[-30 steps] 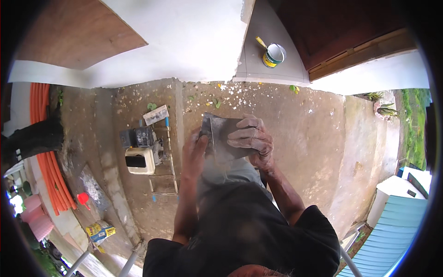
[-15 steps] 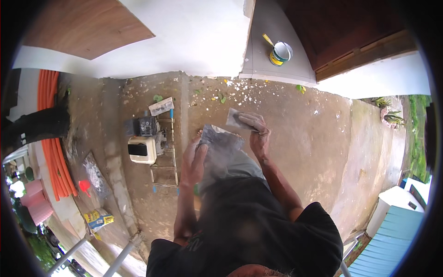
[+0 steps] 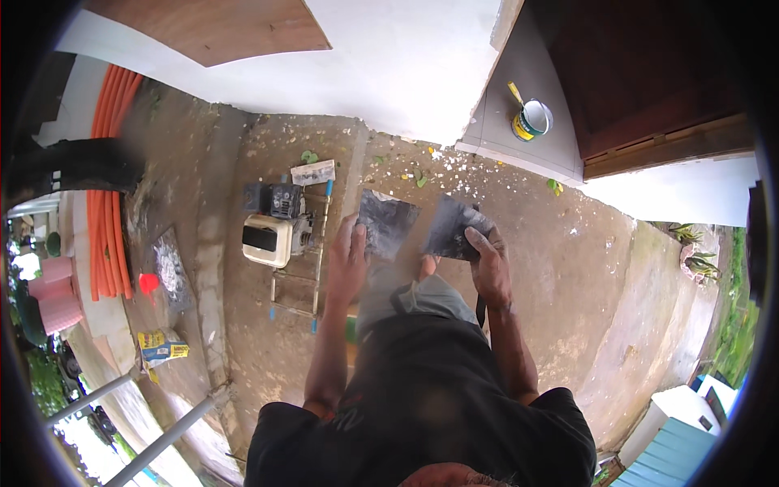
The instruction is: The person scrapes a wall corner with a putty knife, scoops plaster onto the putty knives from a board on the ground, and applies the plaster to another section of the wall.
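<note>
My left hand (image 3: 347,261) grips a dark grey rectangular sheet (image 3: 389,221) that looks like sandpaper, its face streaked with pale dust. The thumb lies over the sheet's left edge. My right hand (image 3: 492,266) pinches a second dark sandpaper sheet (image 3: 445,227) by its right side, thumb on top and fingers underneath. This one shows a blacker face. Both sheets are held side by side in front of my body, a narrow gap between them, above the ground.
A cream-and-black engine machine (image 3: 268,241) in a metal frame stands left on the concrete. A paint can (image 3: 529,122) with a brush sits on the grey step. Paint chips (image 3: 454,170) litter the wall's base. Orange pipes (image 3: 105,243) and a yellow-blue bag (image 3: 162,347) lie farther left.
My right hand has lowered and turned its sheet, so the dark face shows instead of the pale one. The left sheet has tilted. My view has shifted, and the dust haze has thinned.
</note>
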Action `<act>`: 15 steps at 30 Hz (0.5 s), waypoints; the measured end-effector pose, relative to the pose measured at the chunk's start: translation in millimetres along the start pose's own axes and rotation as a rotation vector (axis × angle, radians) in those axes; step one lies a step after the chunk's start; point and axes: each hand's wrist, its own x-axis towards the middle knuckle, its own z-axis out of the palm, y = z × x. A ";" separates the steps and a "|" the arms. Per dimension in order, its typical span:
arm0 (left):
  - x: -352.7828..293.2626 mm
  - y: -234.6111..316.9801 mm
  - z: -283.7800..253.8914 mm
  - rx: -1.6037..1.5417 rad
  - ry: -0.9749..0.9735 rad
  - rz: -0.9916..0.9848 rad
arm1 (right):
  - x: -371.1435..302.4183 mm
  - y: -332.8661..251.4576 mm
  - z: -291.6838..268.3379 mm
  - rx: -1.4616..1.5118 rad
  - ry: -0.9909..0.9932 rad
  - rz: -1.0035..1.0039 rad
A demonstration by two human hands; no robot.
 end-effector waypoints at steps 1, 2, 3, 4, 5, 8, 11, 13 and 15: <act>0.8 2.7 0.8 0.000 0.000 0.000 | -2.1 0.3 5.1 -0.014 -0.003 0.013; 0.4 5.8 1.5 0.022 0.022 0.058 | -2.7 2.8 9.1 -0.015 -0.001 0.014; -0.7 12.8 2.3 0.043 0.039 0.116 | -3.6 5.5 12.2 -0.016 0.011 -0.005; -1.7 21.3 2.0 0.042 0.033 0.115 | -3.6 8.2 14.9 -0.019 0.025 -0.024; -3.0 31.3 1.1 -0.044 -0.024 0.015 | -3.3 10.6 17.1 -0.019 0.033 -0.023; -5.6 51.0 6.7 -0.154 -0.058 -0.053 | 0.7 19.2 18.9 -0.078 0.029 -0.016; -6.7 44.2 10.4 -0.129 -0.042 -0.006 | 3.7 23.1 20.9 -0.135 0.074 0.003; -8.8 41.2 10.6 -0.081 -0.054 0.009 | -2.6 1.2 40.8 -0.264 0.140 0.191; -9.4 48.9 12.3 -0.020 -0.051 0.082 | 3.3 15.8 34.3 -0.197 0.105 0.105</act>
